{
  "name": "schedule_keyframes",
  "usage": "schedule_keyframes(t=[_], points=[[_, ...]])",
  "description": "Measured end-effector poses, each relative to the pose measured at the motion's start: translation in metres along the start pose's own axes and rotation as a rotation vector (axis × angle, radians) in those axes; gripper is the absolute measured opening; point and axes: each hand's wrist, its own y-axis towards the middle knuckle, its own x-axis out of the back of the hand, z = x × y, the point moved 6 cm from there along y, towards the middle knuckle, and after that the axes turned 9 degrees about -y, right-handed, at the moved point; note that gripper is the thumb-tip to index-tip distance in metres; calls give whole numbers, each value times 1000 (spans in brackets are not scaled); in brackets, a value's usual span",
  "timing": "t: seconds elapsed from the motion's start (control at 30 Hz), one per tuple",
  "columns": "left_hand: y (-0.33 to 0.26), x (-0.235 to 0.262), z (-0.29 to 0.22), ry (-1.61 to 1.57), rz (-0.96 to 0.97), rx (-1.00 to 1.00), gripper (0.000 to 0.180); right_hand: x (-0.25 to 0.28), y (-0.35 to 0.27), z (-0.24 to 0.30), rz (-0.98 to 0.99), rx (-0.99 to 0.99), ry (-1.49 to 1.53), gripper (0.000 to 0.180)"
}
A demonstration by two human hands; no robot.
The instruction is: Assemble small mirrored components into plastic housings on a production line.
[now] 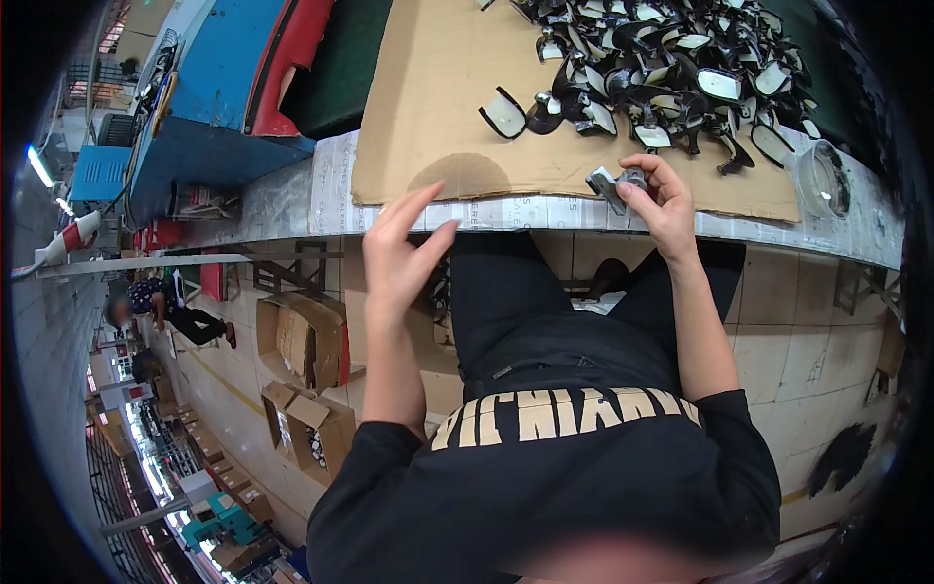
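Between the thumb and fingers of my right hand (664, 202) is a small glossy dark part (605, 187) with a pale flat face. It is held just above the front edge of a cardboard sheet (428, 88). My left hand (401, 243) is empty, its fingers and thumb spread, in front of the sheet's near left edge. Farther back on the cardboard lies a heap of curved black parts (671, 78), many with whitish flat faces framed in black. One such part (504, 114) lies slightly apart at the heap's left. Their exact kind I cannot tell.
A clear round container (823, 180) stands at the bench's right end. To the left is a blue metal housing (209, 107) with a red panel (287, 63), beside a dark green surface. Cardboard boxes (306, 428) sit on the tiled floor; a person (175, 307) is farther left.
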Motion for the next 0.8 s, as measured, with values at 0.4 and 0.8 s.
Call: schedule_keyframes(t=[0.4, 0.8], points=[[90, -99, 52, 267, -205, -150, 56, 2, -12, -1, 22, -24, 56, 29], [78, -62, 118, -588, -322, 183, 47, -4, -17, 3, 23, 21, 28, 32]])
